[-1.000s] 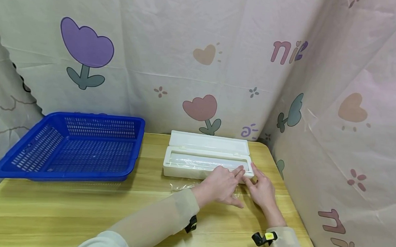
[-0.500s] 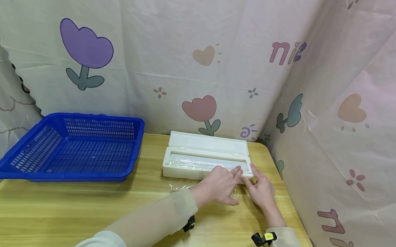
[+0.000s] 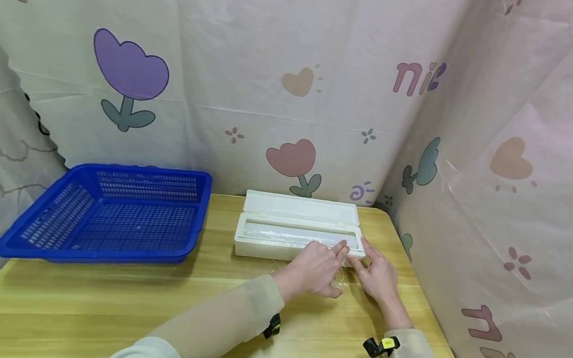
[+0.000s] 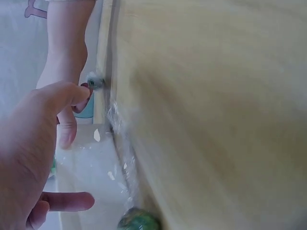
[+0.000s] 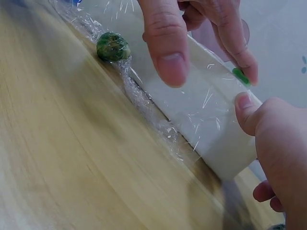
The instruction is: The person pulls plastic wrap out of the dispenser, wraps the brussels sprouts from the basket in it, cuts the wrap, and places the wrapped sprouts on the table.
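Note:
A white cling film box (image 3: pixel 260 249) stands on the table with its lid (image 3: pixel 299 208) tipped back and a film roll (image 3: pixel 284 232) inside. My left hand (image 3: pixel 314 267) reaches across to the box's right end. Its outstretched fingers press near a small green slider (image 5: pixel 241 76) on the front rim, thumb hanging apart. My right hand (image 3: pixel 380 277) grips the box's right end, thumb on the front face. Clear film (image 5: pixel 144 103) runs down the front to the table. A dark green round thing (image 5: pixel 112 46) lies at the film's lower edge; the left arm hides it in the head view.
A blue plastic basket (image 3: pixel 138 226) stands on the left of the wooden table (image 3: pixel 205 323). A patterned cloth (image 3: pixel 214 66) hangs behind the table and along its right side.
The box and both hands have shifted very slightly left. Less loose film shows left of the left wrist. The grip of the right hand looks the same.

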Action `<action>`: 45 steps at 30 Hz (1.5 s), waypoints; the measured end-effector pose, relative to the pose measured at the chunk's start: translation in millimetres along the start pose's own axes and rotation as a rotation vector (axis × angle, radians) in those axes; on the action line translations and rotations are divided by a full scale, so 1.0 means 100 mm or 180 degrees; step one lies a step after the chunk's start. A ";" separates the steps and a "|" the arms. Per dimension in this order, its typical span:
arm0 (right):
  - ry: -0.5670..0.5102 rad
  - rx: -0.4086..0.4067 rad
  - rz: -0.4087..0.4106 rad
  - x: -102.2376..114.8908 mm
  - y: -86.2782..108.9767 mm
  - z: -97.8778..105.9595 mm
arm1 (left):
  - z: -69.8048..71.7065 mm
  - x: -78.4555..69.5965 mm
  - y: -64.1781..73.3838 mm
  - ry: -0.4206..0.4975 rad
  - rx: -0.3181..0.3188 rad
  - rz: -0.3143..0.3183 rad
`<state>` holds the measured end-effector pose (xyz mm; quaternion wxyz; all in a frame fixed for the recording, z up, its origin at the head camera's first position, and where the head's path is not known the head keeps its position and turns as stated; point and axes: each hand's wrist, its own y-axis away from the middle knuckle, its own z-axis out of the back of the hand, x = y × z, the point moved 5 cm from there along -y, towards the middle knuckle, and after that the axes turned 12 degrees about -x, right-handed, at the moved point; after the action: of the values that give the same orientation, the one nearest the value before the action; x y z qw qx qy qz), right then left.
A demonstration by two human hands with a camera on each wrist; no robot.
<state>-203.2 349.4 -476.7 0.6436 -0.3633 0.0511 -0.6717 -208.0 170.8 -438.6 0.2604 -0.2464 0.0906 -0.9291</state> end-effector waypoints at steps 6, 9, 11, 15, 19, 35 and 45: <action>-0.0120 -0.0107 -0.0064 -0.05 0.03 0.02 | 0.00 -0.06 -0.08 0.0430 -0.0019 0.0172; -0.0177 -0.0115 -0.0077 -0.06 0.03 0.01 | -0.03 -0.07 -0.11 0.0629 0.0048 0.0243; -0.0205 -0.0104 -0.0061 -0.05 0.02 0.00 | -0.06 -0.07 -0.13 0.0772 0.0055 0.0306; -0.0296 -0.0066 -0.0023 -0.02 0.01 -0.02 | -0.10 -0.08 -0.18 0.0929 0.0038 0.0337; -0.0327 -0.0092 0.0022 -0.01 0.01 -0.01 | -0.09 -0.12 -0.24 0.1008 0.0059 0.0329; -0.0395 -0.0227 0.0031 -0.06 0.01 -0.02 | -0.07 -0.24 -0.36 0.1006 0.0115 0.0349; -0.0487 -0.0139 -0.0072 -0.05 0.01 -0.03 | -0.06 -0.21 -0.33 0.1077 0.0183 0.0410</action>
<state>-204.8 352.9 -481.8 0.6299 -0.4281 0.0124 -0.6479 -209.3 210.2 -442.7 0.3073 -0.0728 0.1221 -0.9409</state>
